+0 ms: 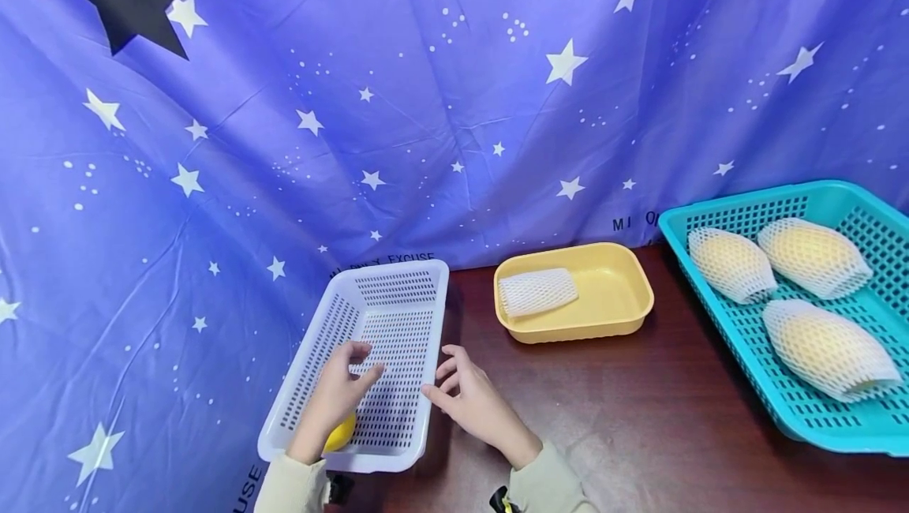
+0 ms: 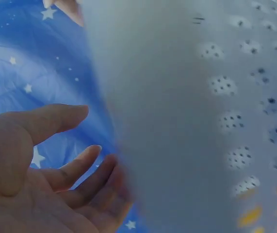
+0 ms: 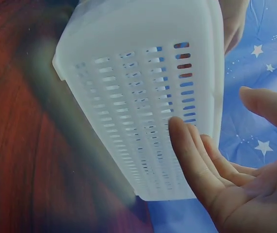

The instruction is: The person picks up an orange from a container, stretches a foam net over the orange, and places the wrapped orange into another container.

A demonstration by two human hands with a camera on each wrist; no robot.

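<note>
Head cam: I see the white basket [image 1: 369,363] at about 7 o'clock on the dark wood table [image 1: 639,418], pushed up vs the blue star cloth [image 1: 284,142]. My left hand [image 1: 334,398] is over the basket w/ fingers loose and spread, holding nothing. Under its wrist, at the basket's near end, sits a yellow fruit [image 1: 341,434] w/ no net on it. My right hand [image 1: 472,402] is just beside the basket's right rim, fingers straight, also holding nothing. The two hands are apart, one each side of that rim. At 12 o'clock of the hands is a yellow tray [image 1: 611,316] w/ one empty foam net [image 1: 537,292] in it. At 3 o'clock is a teal basket [image 1: 817,410] w/ three netted fruits [image 1: 827,347].

Left wrist cam: the left hand [image 2: 41,179] is flat and relaxed, palm up to the cam. The white basket [image 2: 187,121] wall is very close and blurry. Yellow shows thru the holes low right; I think it's the fruit.

Right wrist cam: the right hand [image 3: 235,179] is flat, fingertips [image 3: 177,128] at the white basket's [image 3: 148,97] slotted side; touching or just off it, can't tell.

My guess on progress: one fruit is bare and in the white basket, its net in the tray. Three are still wrapped, so most of the job is left.
</note>
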